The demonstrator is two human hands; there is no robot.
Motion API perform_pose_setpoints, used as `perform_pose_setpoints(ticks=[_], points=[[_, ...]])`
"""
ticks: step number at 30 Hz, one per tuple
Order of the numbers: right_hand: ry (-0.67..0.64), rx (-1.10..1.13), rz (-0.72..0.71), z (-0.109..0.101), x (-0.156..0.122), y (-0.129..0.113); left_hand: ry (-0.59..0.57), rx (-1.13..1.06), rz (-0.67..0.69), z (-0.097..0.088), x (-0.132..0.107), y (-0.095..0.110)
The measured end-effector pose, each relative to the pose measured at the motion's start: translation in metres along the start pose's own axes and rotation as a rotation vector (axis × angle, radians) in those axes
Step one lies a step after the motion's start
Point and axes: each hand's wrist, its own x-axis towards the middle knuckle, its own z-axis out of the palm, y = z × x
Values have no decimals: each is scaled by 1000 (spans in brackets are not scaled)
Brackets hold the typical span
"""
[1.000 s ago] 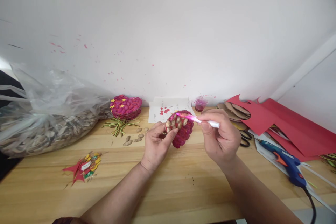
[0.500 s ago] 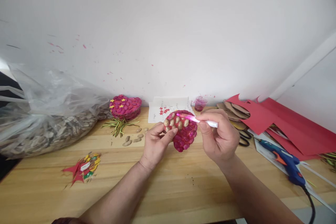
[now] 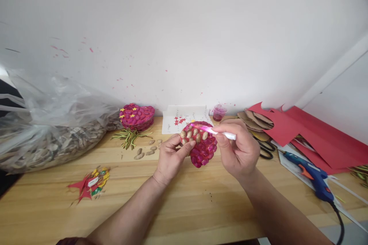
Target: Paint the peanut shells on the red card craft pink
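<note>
My left hand (image 3: pixel 174 157) grips the lower left edge of a heart-like craft piece (image 3: pixel 203 149) covered with peanut shells. Most of its shells are magenta; several at the upper left are bare tan. My right hand (image 3: pixel 240 147) holds a white paintbrush (image 3: pixel 227 134) with a pink-stained front, its tip touching the shells near the piece's top edge. A small plastic cup (image 3: pixel 219 113) of magenta paint stands behind, by the wall. Several loose peanut shells (image 3: pixel 139 156) lie left of my left hand.
A plastic bag (image 3: pixel 71 138) of shells sits at left, beside a finished-looking magenta piece (image 3: pixel 137 116) with yellow stars. Right are red paper (image 3: pixel 322 138), scissors (image 3: pixel 267 149), cardboard pieces (image 3: pixel 255 120) and a blue glue gun (image 3: pixel 314 176). Paper scraps (image 3: pixel 89 184) lie front left.
The brush tip has shifted slightly left along the top edge of the piece, and my right hand has moved a little left with it. My left hand keeps its grip.
</note>
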Motion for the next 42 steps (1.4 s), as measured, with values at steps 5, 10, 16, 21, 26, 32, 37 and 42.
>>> perform_pose_setpoints(ticks=[5, 10, 16, 21, 26, 32, 37, 42], points=[[10, -5, 37, 0, -1, 4, 4, -11, -12, -1, -2, -3], [12, 23, 44, -1, -4, 5, 3, -11, -21, -1, -1, -5], [29, -20, 21, 0, -2, 5, 4, 18, -25, -1, -1, -3], [6, -16, 30, 0, -1, 4, -4, 15, -5, 0, -1, -3], [16, -53, 24, 1, -2, 6, -14, -25, -47, -2, -2, -6], [-2, -39, 45, 1, -3, 7, -9, -31, -65, -2, -1, -4], [-6, -86, 23, 1, -2, 3, -15, -70, -88, -1, 0, -2], [-39, -2, 69, 2, -3, 3, -27, -68, -101, -1, 0, -3]])
